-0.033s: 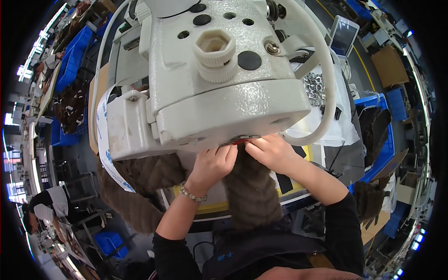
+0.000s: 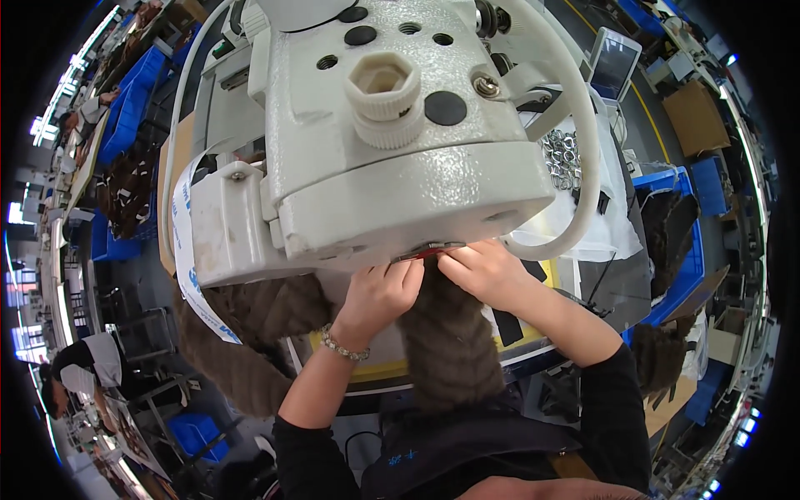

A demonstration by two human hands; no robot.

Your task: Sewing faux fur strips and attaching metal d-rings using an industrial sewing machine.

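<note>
A white sewing machine head (image 2: 400,196) fills the upper middle, hiding the area just under it. My left hand (image 2: 377,296), with a beaded bracelet on the wrist, has its fingers curled at the head's lower edge, gripping the top of a brown fur strip (image 2: 450,350). My right hand (image 2: 482,275) pinches the same strip from the right, fingertips partly hidden by the head. The strip hangs down between my forearms toward my lap. A small red and metal part (image 2: 425,250) shows just above my fingers. More brown fur (image 2: 237,342) lies heaped left of my left hand.
A white tray of metal rings (image 2: 562,158), a tablet (image 2: 615,62) and a blue bin holding fur (image 2: 690,258) are at the right. A white cable (image 2: 583,217) loops beside the head. Co-workers (image 2: 90,371), blue bins (image 2: 133,104) and benches stand at the left.
</note>
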